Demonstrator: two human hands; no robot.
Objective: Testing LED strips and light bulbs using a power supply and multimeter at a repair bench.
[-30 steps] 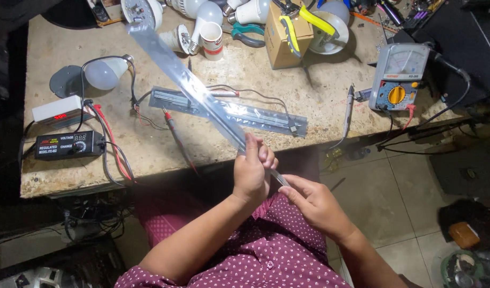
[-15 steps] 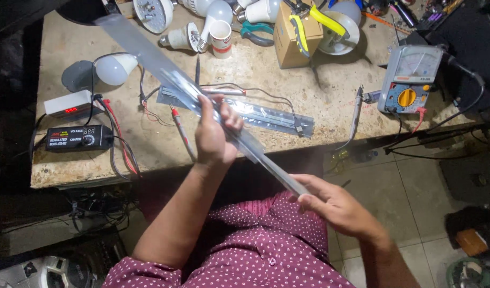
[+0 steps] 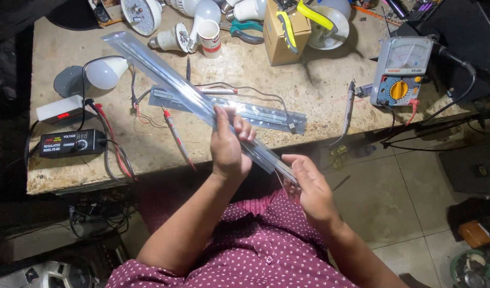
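Worn stone bench [image 3: 319, 90] fills the upper view, with tiled floor to its right. Left hand [image 3: 229, 146] has its fingers [image 3: 244, 130] wrapped round a long clear tube [image 3: 170, 82] near its middle; right hand [image 3: 308, 186] pinches the tube's near end between thumb and fingers. From there the tube slants up-left over the bench. Just beyond the tube lies a strip [image 3: 239, 109] with wires; right of it, a meter [image 3: 402, 72]; left, a black supply [image 3: 71, 143].

left hand [image 3: 230, 145] gripping, right hand [image 3: 308, 186] pinching
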